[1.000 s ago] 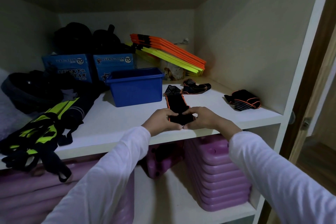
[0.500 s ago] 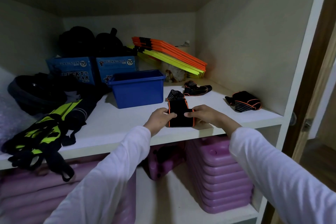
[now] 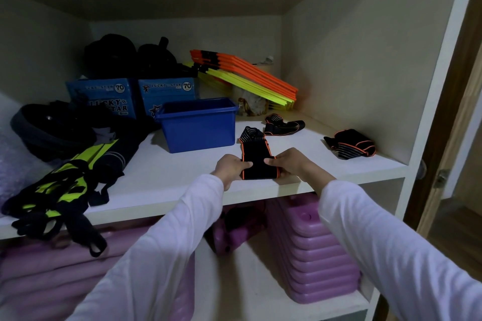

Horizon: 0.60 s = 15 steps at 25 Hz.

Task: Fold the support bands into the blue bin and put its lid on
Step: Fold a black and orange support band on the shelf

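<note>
Both hands sit at the front edge of a white shelf (image 3: 182,174), holding one black band (image 3: 257,161) trimmed in orange. The left hand (image 3: 230,168) pinches the band's left edge, thumb on top and fingers curled under; the right hand (image 3: 288,163) pinches the right edge the same way. The band lies flat on the shelf between the two hands, its near end doubled over, its striped far end stretching away from the fingers.

Just beyond the left hand, a little to its left, stands the blue bin (image 3: 199,128), open at the top; what is inside cannot be made out. A second band (image 3: 283,126) lies beyond the right hand, further back on the shelf, and a third band (image 3: 350,143), bunched up, lies well to the right of the right hand near the cupboard wall.

Far to the left of the left hand, black and yellow straps (image 3: 65,185) hang over the shelf edge. Behind the bin are two blue boxes (image 3: 135,95), dark bags (image 3: 130,56) on top of them, and a leaning stack of orange and yellow bars (image 3: 247,75). Below the hands, on the lower shelf, is a pile of purple plastic slabs (image 3: 313,250)
</note>
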Each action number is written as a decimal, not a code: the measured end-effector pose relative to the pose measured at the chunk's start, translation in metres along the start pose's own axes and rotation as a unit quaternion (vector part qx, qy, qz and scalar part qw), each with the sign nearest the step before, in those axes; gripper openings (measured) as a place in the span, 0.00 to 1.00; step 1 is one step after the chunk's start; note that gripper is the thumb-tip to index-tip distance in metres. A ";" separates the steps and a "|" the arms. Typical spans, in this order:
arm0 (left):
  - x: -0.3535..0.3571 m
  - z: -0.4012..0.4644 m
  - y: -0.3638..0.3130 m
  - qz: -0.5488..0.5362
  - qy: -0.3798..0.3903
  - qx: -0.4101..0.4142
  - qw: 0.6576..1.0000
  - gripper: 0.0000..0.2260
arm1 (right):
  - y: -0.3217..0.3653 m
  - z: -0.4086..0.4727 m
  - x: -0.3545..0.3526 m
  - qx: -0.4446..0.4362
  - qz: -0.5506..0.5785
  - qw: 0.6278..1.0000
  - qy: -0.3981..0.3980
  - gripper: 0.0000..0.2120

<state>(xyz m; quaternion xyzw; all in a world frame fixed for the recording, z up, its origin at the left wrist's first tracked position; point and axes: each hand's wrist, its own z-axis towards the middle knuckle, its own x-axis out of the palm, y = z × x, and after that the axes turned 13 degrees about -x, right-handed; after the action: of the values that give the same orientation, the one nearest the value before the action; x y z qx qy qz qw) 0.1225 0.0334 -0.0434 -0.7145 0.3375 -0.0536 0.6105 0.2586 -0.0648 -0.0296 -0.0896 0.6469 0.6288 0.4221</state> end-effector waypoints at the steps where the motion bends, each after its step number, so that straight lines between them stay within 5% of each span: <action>1: 0.000 0.001 -0.001 -0.002 0.001 -0.009 1.000 0.09 | 0.000 0.001 0.001 -0.001 -0.001 1.000 0.001 0.25; 11: 0.004 0.003 -0.007 0.072 -0.072 0.005 0.995 0.10 | 0.004 0.002 0.011 -0.029 -0.089 0.995 -0.018 0.19; 15: 0.005 -0.004 -0.004 0.151 -0.108 0.089 0.979 0.12 | -0.001 -0.001 0.016 -0.164 -0.129 0.974 -0.083 0.13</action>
<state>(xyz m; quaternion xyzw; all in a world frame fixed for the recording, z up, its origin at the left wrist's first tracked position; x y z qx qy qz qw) 0.1263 0.0270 -0.0407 -0.5998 0.3675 0.0866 0.7055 0.2490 -0.0592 -0.0412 -0.1880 0.4804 0.6721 0.5311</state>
